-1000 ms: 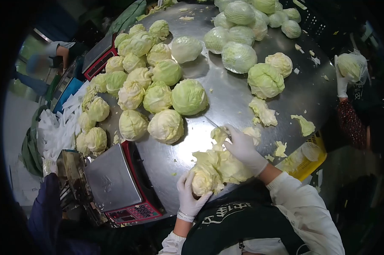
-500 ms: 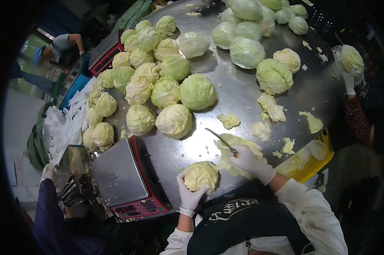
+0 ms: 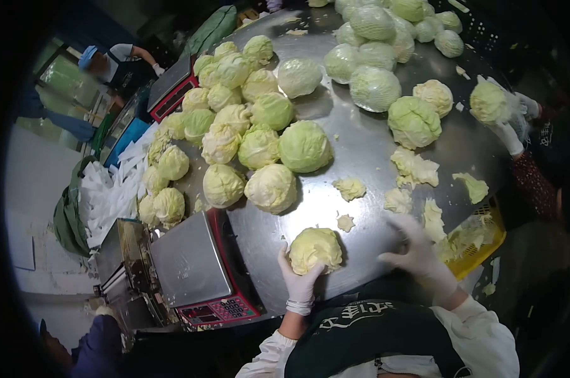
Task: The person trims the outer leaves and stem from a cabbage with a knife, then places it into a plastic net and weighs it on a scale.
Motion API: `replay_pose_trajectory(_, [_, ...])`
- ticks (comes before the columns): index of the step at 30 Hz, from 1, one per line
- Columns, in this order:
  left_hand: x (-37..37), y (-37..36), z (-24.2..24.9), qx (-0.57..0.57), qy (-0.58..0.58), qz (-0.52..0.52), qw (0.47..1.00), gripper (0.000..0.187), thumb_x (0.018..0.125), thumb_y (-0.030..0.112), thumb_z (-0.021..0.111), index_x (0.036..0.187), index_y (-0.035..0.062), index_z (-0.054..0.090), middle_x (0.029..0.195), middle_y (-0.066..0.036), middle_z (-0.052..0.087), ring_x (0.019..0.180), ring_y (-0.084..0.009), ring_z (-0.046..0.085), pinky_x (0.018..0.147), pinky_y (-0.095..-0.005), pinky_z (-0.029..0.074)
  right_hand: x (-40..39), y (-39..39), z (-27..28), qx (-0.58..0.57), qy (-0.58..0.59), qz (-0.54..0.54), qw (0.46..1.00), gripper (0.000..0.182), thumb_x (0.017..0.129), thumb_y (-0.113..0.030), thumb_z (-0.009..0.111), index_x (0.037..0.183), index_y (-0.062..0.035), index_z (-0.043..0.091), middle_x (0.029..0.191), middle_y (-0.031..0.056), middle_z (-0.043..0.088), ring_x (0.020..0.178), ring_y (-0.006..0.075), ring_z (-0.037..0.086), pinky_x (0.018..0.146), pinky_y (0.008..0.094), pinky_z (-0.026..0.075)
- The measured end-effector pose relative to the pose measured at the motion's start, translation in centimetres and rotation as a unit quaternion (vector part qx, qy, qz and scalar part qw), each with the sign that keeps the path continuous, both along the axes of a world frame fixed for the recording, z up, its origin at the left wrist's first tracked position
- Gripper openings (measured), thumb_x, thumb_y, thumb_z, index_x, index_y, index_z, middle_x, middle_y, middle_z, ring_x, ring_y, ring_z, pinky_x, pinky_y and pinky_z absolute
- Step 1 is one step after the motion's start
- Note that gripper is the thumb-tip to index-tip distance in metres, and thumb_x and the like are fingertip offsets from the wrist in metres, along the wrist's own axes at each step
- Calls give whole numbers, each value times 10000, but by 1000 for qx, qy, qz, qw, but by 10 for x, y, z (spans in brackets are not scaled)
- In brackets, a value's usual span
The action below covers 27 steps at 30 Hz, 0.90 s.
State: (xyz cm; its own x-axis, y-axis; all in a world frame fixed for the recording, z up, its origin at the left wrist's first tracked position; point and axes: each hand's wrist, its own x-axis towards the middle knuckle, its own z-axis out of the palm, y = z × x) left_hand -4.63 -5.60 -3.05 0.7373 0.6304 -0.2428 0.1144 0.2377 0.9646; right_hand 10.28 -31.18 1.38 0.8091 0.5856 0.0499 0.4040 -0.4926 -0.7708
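Near the front edge of the steel table, my left hand [image 3: 299,280] grips a trimmed pale cabbage [image 3: 315,251] from its near left side, the thumb laid over it. My white-gloved right hand [image 3: 417,252] is to the right, smeared by motion, with thumb and fingers apart and nothing visible in them. Beyond its fingers lie torn cabbage leaves [image 3: 433,220]. A small leaf scrap [image 3: 345,223] rests just past the held cabbage. More whole cabbages [image 3: 271,189] are piled ahead to the left.
A red-framed scale [image 3: 191,261] stands at the left. A yellow crate [image 3: 498,232] with leaves sits below the table's right edge. Wrapped cabbages [image 3: 375,88] are heaped at the back. At the right, a co-worker's gloved hands [image 3: 510,137] hold a cabbage in netting.
The knife in my right hand has gone from sight. The large leaf under that hand has left its spot, and the hand has moved right. My left hand still holds the cabbage.
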Motion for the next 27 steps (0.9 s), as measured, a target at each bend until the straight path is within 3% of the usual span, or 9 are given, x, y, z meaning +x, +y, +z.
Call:
replay_pose_trajectory(6, [13, -15, -1, 118, -23, -73, 990, 972, 744, 34, 874, 1511, -22, 280, 1426, -172, 442, 1270, -264, 536, 1054, -385, 495, -16, 84, -15, 48, 48, 147, 987, 700, 827, -344, 796, 1445, -141, 537, 1481, 169, 518, 1183, 349, 642, 963, 412, 543])
replay_pose_trajectory(10, [14, -2, -2, -77, -6, 18, 997, 785, 874, 66, 779, 1511, 14, 323, 1406, -197, 505, 1250, -298, 585, 1047, -429, 524, -20, 84, -43, 199, 153, 103, 963, 464, 873, -95, 686, 1330, -58, 620, 1158, 150, 674, 767, 260, 681, 693, 327, 554])
replay_pose_trajectory(11, [13, 5, -5, -258, -26, 2, 966, 743, 910, 156, 738, 1521, 38, 332, 1438, -207, 495, 1264, -335, 580, 1046, -483, 522, -18, 81, -38, 202, 94, 97, 970, 412, 856, -26, 647, 1268, -12, 643, 995, 133, 678, 635, 220, 612, 604, 302, 514])
replay_pose_trajectory(12, [12, 10, -8, -430, -45, -18, 902, 708, 946, 245, 698, 1530, 61, 342, 1471, -218, 485, 1278, -372, 574, 1045, -537, 521, -16, 73, -47, 202, 92, 101, 970, 412, 856, -26, 647, 1268, -12, 643, 995, 133, 678, 635, 220, 612, 604, 302, 514])
replay_pose_trajectory(16, [15, 14, 6, -583, -122, -49, 802, 832, 889, 416, 730, 1543, 75, 345, 1522, -213, 448, 1370, -406, 497, 1081, -658, 451, 16, 38, -66, 149, 73, -34, 986, 452, 843, -82, 682, 1282, 8, 623, 1036, 157, 677, 743, 236, 656, 679, 330, 538])
replay_pose_trajectory(20, [9, 19, 5, -512, -160, -131, 834, 857, 851, 230, 758, 1568, 112, 304, 1532, -202, 432, 1410, -373, 458, 1143, -561, 432, 24, 50, -6, 122, -12, -2, 992, 598, 840, -208, 775, 1365, -1, 576, 1224, 209, 645, 1098, 301, 655, 978, 373, 517])
replay_pose_trajectory(21, [7, 20, 2, -514, -157, -134, 833, 857, 851, 230, 758, 1568, 112, 304, 1532, -202, 432, 1410, -373, 458, 1143, -561, 432, 16, 56, 3, 162, 143, 50, 975, 719, 823, -302, 832, 1406, 4, 543, 1318, 219, 603, 1255, 327, 580, 1118, 396, 423])
replay_pose_trajectory(25, [7, 22, 7, -327, -105, -142, 929, 913, 810, 209, 794, 1561, 83, 291, 1535, -196, 423, 1393, -362, 475, 1142, -495, 456, 3, 91, 15, 198, 162, 164, 953, 688, 849, -301, 824, 1393, 12, 543, 1301, 189, 615, 1241, 293, 579, 1110, 398, 422])
replay_pose_trajectory(27, [6, 25, 13, -320, -107, -134, 932, 923, 807, 241, 798, 1560, 82, 290, 1539, -195, 415, 1385, -358, 482, 1140, -480, 462, -2, 97, 16, 210, 295, 94, 927, 483, 907, -255, 775, 1271, 11, 603, 1055, 136, 684, 980, 209, 670, 877, 357, 548])
